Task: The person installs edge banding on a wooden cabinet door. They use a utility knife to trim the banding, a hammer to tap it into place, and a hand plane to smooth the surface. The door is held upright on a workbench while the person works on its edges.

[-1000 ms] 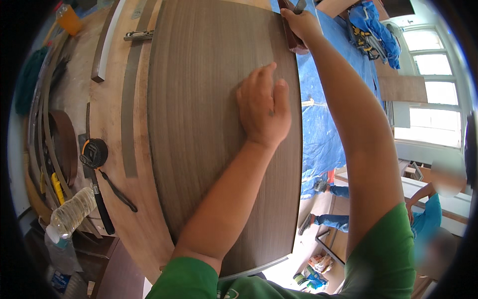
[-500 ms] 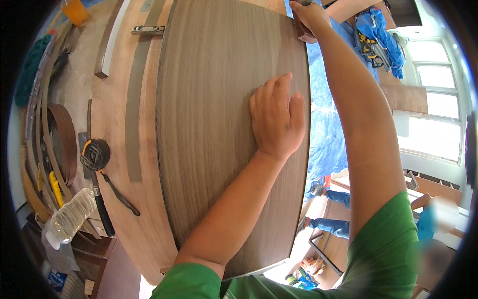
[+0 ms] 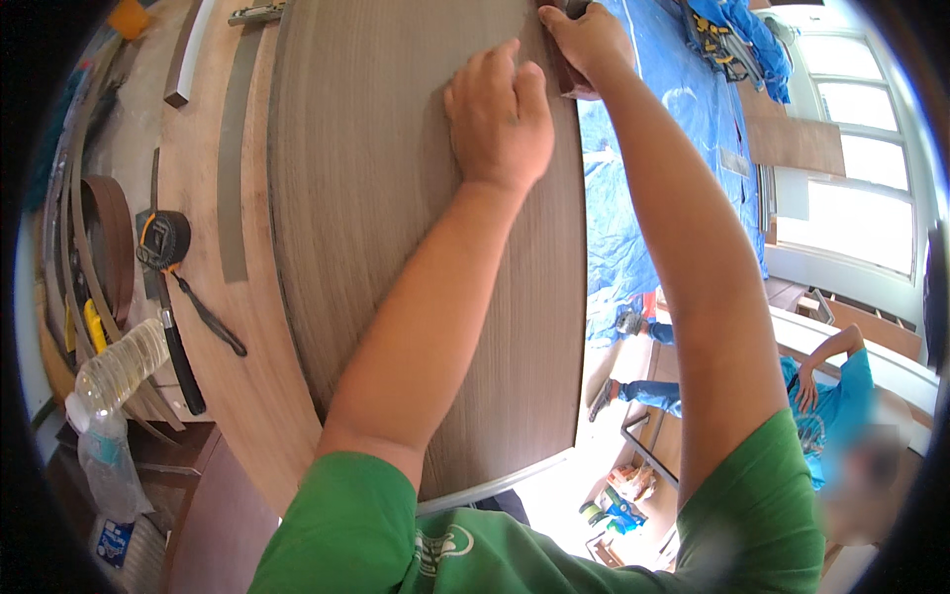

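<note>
Our left hand (image 3: 500,119) lies palm-down on wood-grain panel (image 3: 381,168), fingers near together, gripping nothing; panel rests on wooden worktop (image 3: 272,396). Our right hand (image 3: 596,45) has fingers wrapped round brown block (image 3: 576,87) at panel's right edge, toward far end. If left palm bears too lightly, panel could skid left, shoving hinge (image 3: 255,15) just beside its left edge. If block tips, we may scuff panel's face.
</note>
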{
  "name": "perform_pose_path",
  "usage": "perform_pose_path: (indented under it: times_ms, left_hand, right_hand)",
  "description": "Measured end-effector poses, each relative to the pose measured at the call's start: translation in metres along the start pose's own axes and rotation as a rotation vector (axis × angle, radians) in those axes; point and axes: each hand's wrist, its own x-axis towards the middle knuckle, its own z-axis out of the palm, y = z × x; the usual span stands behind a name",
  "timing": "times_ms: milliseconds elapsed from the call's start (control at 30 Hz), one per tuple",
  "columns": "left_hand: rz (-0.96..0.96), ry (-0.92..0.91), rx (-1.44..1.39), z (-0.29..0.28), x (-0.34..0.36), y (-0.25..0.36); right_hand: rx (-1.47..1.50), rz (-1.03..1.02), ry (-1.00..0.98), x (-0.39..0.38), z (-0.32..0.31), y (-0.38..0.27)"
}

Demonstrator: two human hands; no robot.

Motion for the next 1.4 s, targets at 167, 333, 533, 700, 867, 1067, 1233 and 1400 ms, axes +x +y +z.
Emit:
perform_pose_path:
  times_ms: [167,333,533,700,867,1067,1233,1400]
  left_hand:
    - [0.075,0.07,-0.02,0.01,0.003,-0.013]
    - [0.059,0.028,0.12,0.014,0.003,-0.015]
    - [-0.019,-0.081,0.222,0.006,0.01,-0.003]
    - [-0.084,-0.115,0.304,0.006,0.004,0.008]
    - [-0.042,-0.096,0.333,0.013,0.012,-0.002]
    - [-0.109,-0.126,0.335,0.0,-0.001,0.02]
    - [-0.073,-0.109,0.21,-0.001,-0.001,0.011]
    - [0.064,0.068,0.058,0.01,0.003,-0.015]
  right_hand:
    - [-0.095,0.005,-0.021,-0.077,-0.003,0.03]
    - [-0.049,0.041,-0.059,-0.168,-0.02,0.055]
    - [0.008,0.014,-0.066,-0.295,-0.037,0.091]
    - [0.028,0.042,-0.076,-0.42,-0.046,0.135]
    - [0.105,0.123,-0.125,-0.549,-0.077,0.178]
    - [0.497,0.508,-0.159,-0.603,-0.119,0.208]
    - [0.779,0.386,-0.1,-0.485,-0.088,0.186]
    - [0.47,0.039,0.031,-0.256,-0.048,0.106]
